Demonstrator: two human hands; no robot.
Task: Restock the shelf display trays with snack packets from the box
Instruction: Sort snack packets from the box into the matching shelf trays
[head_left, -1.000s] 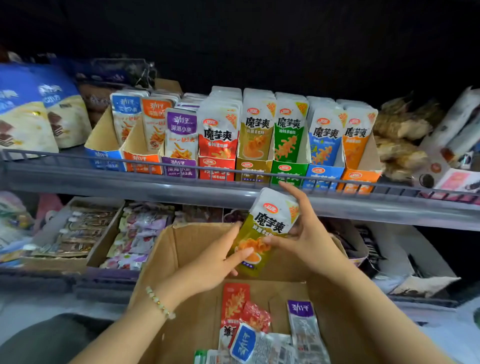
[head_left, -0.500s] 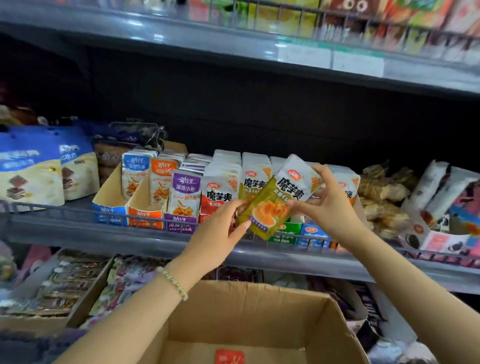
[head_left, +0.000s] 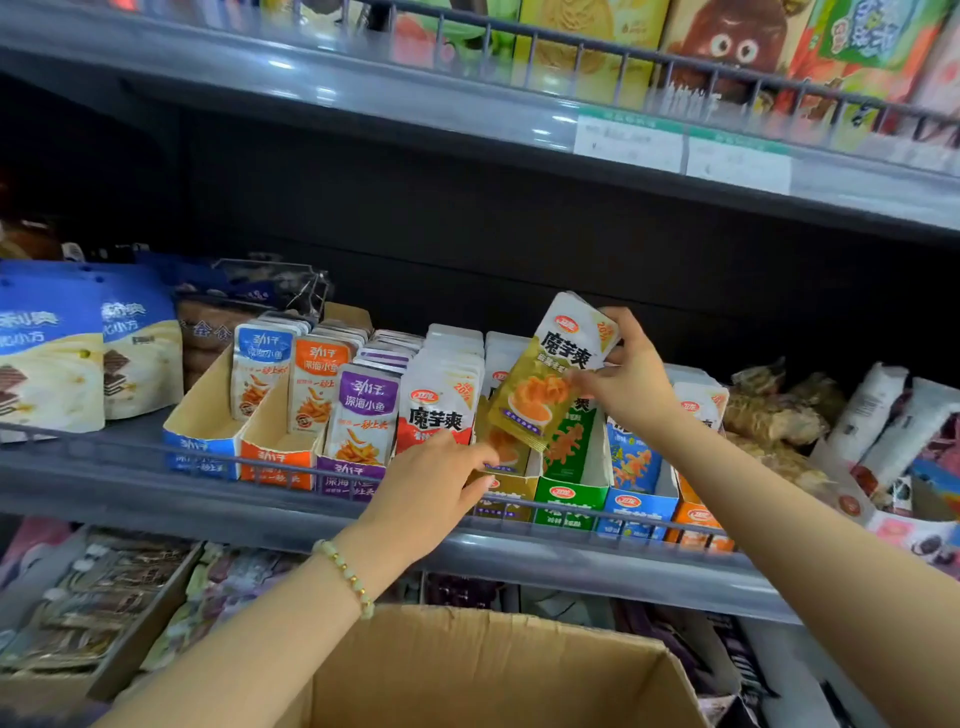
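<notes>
Above the yellow tray (head_left: 511, 488), packet (head_left: 550, 379) hangs tilted, pinched near its top edge by right hand (head_left: 631, 382); left hand (head_left: 434, 486) at tray's front, fingers straight, holding nothing (perhaps parting stock). Packet judged light, soft, slick film; grip sealed edge.

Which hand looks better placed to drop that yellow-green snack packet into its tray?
Right. The right hand pinches the yellow-green foil snack packet near its top, tilted above the matching gold cardboard display tray. The left hand holds nothing; its fingers reach to that tray's front.
</notes>
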